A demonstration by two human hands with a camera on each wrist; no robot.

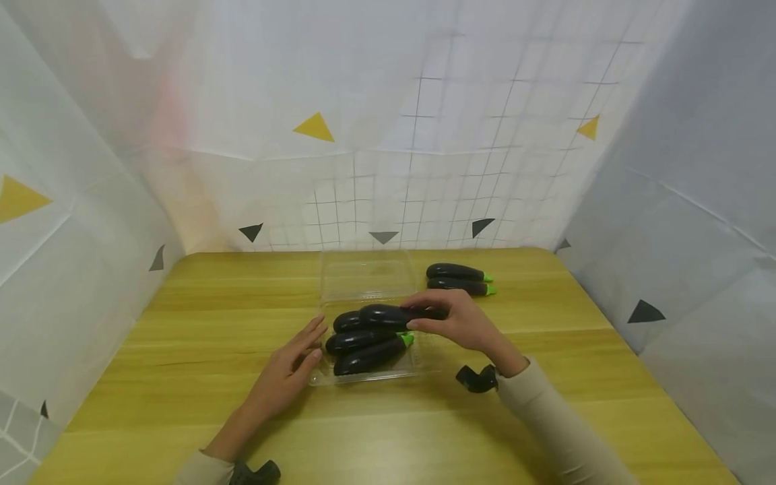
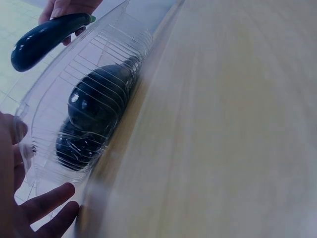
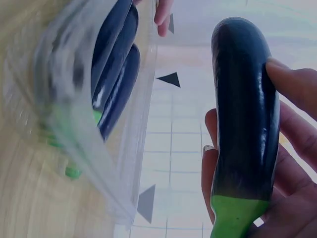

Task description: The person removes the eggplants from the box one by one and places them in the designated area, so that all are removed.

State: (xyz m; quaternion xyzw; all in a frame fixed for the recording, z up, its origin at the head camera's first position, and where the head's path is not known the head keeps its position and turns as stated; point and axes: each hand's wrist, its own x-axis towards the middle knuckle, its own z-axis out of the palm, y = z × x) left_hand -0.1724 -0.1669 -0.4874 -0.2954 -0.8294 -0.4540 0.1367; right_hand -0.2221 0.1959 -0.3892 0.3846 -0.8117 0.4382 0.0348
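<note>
Head view, left to right: left forearm angles in from the desk's [image 1: 212,364] near side, black wrist camera [image 1: 257,473] strapped on. Left hand [image 1: 285,377] at the left wall of a clear plastic clamshell [image 1: 418,365], fingers extended and apart; can't confirm contact. Clamshell sits mid-desk, hinged lid [image 1: 366,275] laid back toward the far edge. Tray has three dark purple toy-like eggplants [image 1: 362,341] side by side, green stem ends toward the right. Fourth eggplant [image 1: 384,314] is above the tray's far part, rounded end left, pinched in the right hand [image 1: 455,320]: thumb on the near side, fingers on the far side, wrist bent over from the right. Right wrist view confirms the thumb-and-finger grip along its body. Two loose eggplants [image 1: 456,287] lie parallel near the far edge, right of the lid, stems toward the far right corner.
</note>
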